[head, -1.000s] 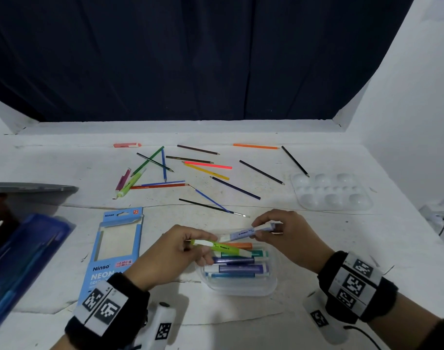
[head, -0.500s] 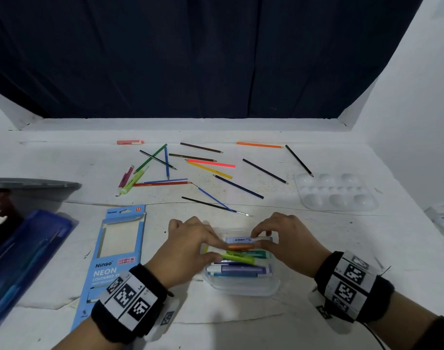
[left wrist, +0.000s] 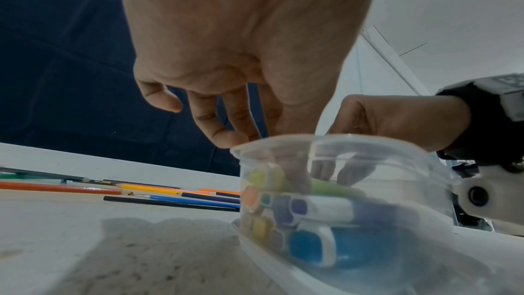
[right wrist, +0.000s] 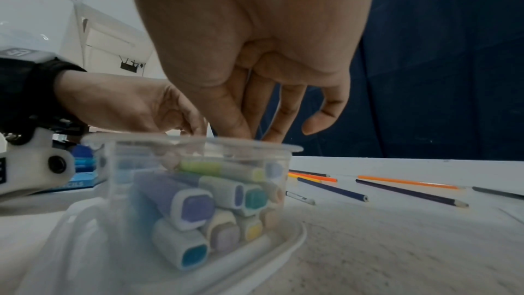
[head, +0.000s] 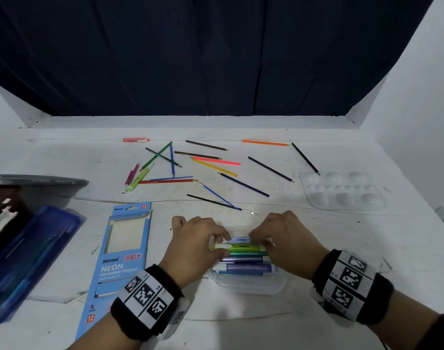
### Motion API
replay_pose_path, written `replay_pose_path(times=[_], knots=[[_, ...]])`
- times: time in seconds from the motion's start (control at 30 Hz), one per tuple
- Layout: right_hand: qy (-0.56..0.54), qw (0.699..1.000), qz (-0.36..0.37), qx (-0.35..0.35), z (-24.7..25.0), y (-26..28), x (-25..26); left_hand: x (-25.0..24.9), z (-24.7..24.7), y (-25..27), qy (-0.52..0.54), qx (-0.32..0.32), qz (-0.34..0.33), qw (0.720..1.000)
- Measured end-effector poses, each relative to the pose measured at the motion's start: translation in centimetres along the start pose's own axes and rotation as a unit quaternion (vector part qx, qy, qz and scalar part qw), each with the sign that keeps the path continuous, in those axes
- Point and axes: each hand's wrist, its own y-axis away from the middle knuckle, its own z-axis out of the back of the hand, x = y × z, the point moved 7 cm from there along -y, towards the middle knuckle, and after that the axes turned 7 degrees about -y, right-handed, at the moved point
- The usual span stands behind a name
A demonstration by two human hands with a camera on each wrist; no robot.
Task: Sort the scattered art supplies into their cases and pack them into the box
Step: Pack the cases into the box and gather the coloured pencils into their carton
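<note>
Clear plastic marker case (head: 246, 286): left hand (head: 195, 245) and right hand (head: 285, 242) press curled fingertips onto the green highlighter (head: 237, 247).

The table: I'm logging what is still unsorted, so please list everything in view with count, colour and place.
clear case: one, transparent, near centre, holding markers
markers: about a dozen, mixed colours, stacked in the case
loose highlighters: three, green, magenta, pink, far left
coloured pencils: about a dozen, mixed, scattered far side
paintbrushes: two, by the pencils
pencil box: one, blue, left of case
palette: one, white, right
blue case: one, far left
left hand: on the green marker
right hand: on the top markers
</note>
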Motion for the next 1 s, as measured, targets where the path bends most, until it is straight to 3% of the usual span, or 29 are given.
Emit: replay_pose_path(times=[0.27, 0.5, 0.67, 0.83, 0.9, 1.0], knots=[[0.006, 0.999, -0.015, 0.046, 0.4, -0.7, 1.0, 0.4, 0.2, -0.3, 0.013, 0.018, 0.003, 1.0], [-0.074, 0.996, 0.034, -0.047, 2.2, -2.7, 3.4, 3.6, 3.6, -0.1, 0.093, -0.069, 0.017, 0.993], [-0.139, 0.984, 0.075, -0.082, 4.4, -6.7, 6.2, 8.8, 7.6, 0.3, 0.144, -0.139, 0.035, 0.979], [-0.194, 0.971, 0.093, -0.105, 6.0, -13.9, 9.0, 16.3, 10.8, -1.1, 0.123, -0.201, 0.102, 0.967], [-0.199, 0.972, 0.088, -0.094, 5.4, -17.6, 9.8, 19.7, 10.9, -2.8, 0.116, -0.204, 0.133, 0.963], [-0.192, 0.975, 0.093, -0.069, 3.6, -22.8, 11.2, 25.0, 9.4, -6.1, 0.099, -0.156, 0.19, 0.964]])
